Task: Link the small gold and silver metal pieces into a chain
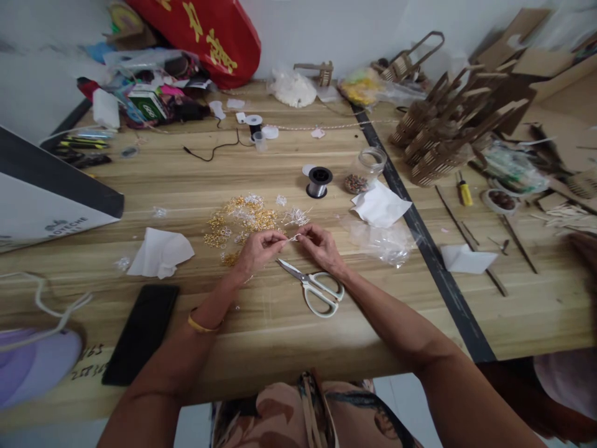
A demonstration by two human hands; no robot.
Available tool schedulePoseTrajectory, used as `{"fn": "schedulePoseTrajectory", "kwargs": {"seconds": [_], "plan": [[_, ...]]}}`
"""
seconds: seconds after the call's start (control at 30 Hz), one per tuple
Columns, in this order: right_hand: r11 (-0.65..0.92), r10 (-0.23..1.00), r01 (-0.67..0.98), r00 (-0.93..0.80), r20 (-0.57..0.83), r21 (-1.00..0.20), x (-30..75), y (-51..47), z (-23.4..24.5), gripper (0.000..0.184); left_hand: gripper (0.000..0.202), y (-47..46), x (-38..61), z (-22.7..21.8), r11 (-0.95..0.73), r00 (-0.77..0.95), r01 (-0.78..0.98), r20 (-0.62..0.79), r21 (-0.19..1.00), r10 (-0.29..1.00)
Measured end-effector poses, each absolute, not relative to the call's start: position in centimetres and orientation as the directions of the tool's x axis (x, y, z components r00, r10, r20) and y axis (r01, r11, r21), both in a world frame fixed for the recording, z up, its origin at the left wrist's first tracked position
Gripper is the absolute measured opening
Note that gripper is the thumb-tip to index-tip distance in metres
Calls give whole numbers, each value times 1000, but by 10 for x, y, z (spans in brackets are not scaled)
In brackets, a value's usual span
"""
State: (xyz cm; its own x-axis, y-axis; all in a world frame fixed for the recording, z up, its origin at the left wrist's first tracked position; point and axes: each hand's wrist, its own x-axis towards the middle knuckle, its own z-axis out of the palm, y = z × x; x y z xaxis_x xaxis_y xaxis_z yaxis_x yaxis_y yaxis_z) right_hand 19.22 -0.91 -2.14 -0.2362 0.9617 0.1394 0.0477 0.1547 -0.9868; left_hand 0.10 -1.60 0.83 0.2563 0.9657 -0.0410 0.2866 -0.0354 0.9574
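My left hand [259, 249] and my right hand [321, 246] meet over the wooden table [280, 336], both pinched on a tiny pale bead piece [293, 237] held between their fingertips. Just beyond them lies a heap of gold and silver beads and small metal pins [242, 221]. White-handled scissors [313, 287] lie on the table under my right wrist, blades pointing left. A yellow band sits on my left wrist.
A spool of clear thread [319, 182], a glass jar [371, 163] with a lid of beads [356, 183], white paper [380, 205] and a plastic bag [382, 241] lie ahead right. A black phone [142, 333] and tissue [161, 252] lie left. Wooden baskets [448, 124] stand far right.
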Motion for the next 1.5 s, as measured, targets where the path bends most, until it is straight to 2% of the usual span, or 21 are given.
{"fn": "schedulePoseTrajectory", "kwargs": {"seconds": [0.17, 0.4, 0.53, 0.67, 0.87, 1.0, 1.33, 1.5], "plan": [[163, 967, 51, -206, 150, -985, 194, -8, -22, 28, 22, -13, -3, 9, 11, 238, 226, -66, 974, 969], [110, 959, -34, -258, 115, -993, 192, -9, -19, 32, 24, -12, -3, 15, 92, 217, 99, -111, 991, 970], [-6, 940, -161, -338, 50, -987, 191, -10, -18, 36, 24, -13, -3, 12, 88, 235, 42, -95, 995, 967], [-41, 951, -177, -308, 15, -983, 190, -10, -18, 38, 28, -14, -5, 14, 136, 253, -35, -123, 990, 960], [31, 976, -96, -214, 51, -995, 193, -9, -18, 35, 33, -12, -13, 22, 136, 296, 49, -144, 990, 944], [43, 982, -97, -181, 60, -994, 195, -10, -19, 34, 30, -10, -19, 24, 130, 277, 85, -149, 988, 949], [34, 987, -67, -157, 44, -997, 197, -9, -19, 33, 22, -6, -36, 36, 101, 202, 22, -103, 995, 974], [24, 986, -70, -163, 35, -997, 198, -10, -19, 36, 23, -7, -38, 45, 106, 219, 42, -113, 993, 969]]}}
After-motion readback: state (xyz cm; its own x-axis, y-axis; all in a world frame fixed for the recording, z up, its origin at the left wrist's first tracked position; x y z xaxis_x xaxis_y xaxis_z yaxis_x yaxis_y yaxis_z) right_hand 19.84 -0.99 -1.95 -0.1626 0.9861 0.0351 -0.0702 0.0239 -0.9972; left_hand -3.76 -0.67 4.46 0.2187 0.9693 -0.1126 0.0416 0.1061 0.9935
